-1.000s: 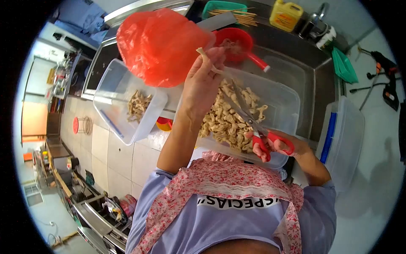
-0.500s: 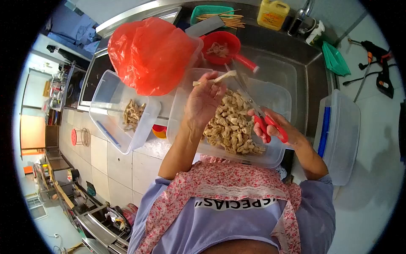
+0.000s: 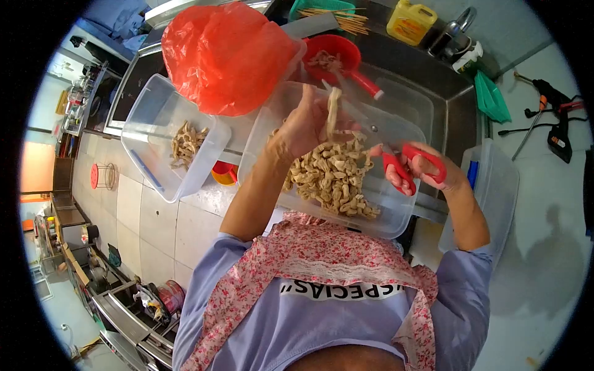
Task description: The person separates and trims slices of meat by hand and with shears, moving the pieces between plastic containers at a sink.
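Sink point(image 3: 456, 117), scissors point(image 3: 392, 164) in right grip point(image 3: 447, 175)

The scissors point(image 3: 374, 128) blur (chiefly the blades); the top edge crops the green basket point(image 3: 320, 4).

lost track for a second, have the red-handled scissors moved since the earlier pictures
Yes: judged against the faucet, the red-handled scissors have moved closer to it, away from the person's body.

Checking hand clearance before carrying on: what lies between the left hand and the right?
The head view shows a pale strip and the scissors, blades blurred, above heaped tan pieces.
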Motion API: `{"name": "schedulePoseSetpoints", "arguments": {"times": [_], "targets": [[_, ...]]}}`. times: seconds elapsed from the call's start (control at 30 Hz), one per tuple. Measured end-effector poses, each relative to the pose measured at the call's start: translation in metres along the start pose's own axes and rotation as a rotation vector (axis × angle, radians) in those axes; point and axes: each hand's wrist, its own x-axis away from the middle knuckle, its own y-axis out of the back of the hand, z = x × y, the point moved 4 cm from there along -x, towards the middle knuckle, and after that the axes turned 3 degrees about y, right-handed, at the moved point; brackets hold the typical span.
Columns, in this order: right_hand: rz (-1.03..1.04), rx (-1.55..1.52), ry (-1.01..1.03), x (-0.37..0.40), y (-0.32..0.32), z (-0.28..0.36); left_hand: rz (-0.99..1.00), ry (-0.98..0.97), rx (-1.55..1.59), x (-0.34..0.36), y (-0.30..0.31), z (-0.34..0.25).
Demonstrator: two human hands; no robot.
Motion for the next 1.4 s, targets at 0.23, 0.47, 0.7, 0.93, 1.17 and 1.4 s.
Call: {"name": "schedulePoseSetpoints", "arguments": {"times": [0.23, 0.47, 0.7, 0.93, 1.17, 1.4], "targets": [[-0.007, -0.103, 0.051, 0.004, -0.001, -0.004, 0.013, -0.009, -0.104, 0.005, -0.007, 0.005], [-0.037, -0.097, 0.071, 0.009, -0.004, -0.008, 0.076, 0.003, -0.164, 0.009, -0.001, 0.007], [-0.137, -0.056, 0.087, 0.009, -0.007, -0.022, -0.112, -0.11, -0.387, 0.019, 0.023, 0.015], [-0.336, -0.085, 0.183, 0.019, -0.001, -0.034, -0.684, -0.435, -0.47, 0.132, 0.037, -0.056], [-0.464, -0.033, 0.174, 0.036, 0.022, -0.04, -1.401, -0.461, -0.562, 0.243, 0.188, -0.133], [-0.645, 0.175, 0.141, 0.05, 0.039, -0.046, -0.664, -0.555, -0.866, 0.113, 0.053, -0.04]]}}
